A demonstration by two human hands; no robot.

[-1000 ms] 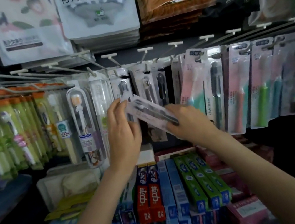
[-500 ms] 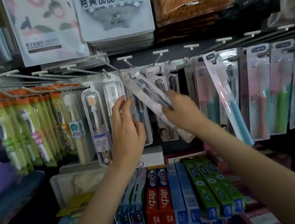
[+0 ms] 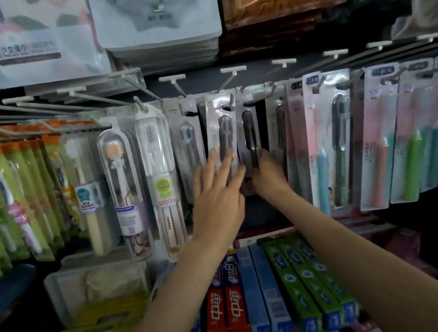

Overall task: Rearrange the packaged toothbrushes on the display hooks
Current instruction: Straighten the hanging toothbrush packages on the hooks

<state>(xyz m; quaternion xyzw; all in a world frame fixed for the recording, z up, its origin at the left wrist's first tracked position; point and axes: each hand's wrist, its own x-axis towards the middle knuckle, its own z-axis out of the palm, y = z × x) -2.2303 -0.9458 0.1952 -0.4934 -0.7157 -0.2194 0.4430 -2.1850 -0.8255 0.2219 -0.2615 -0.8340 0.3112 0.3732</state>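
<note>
Item: grey-carded toothbrush pack, dark-handled brush inside, hung near the middle of the hook row, its top slot at a hook and its long axis close to vertical with a slight lean, top to the right. Left hand lay below and slightly left of the pack, fingers straight and spread, the fingertips pressing flat on the lower face of the card; it gripped nothing. Right hand was just beside it, to the right, fingers curled round the lower part of a second dark-brush pack hanging upright on the next hook (the thumb was hidden, so how firm the hold was could not be told). The grey-carded pack therefore ran upward from the left fingertips, and the left hand was the nearer one to it; any seating or straightening would likely turn on pushing along that vertical axis toward the hook. Neighbouring stock: clear-cased brushes to the left, pink and teal brush cards to the right, toothpaste boxes stacked below. Change from half a second earlier: the pack was then held slantwise in the right hand, off the hooks, with the left hand away from it beside the clear cases; it had since come upright at the hook, the left hand had moved across onto it, and the right had shifted to the adjoining pack.
</note>
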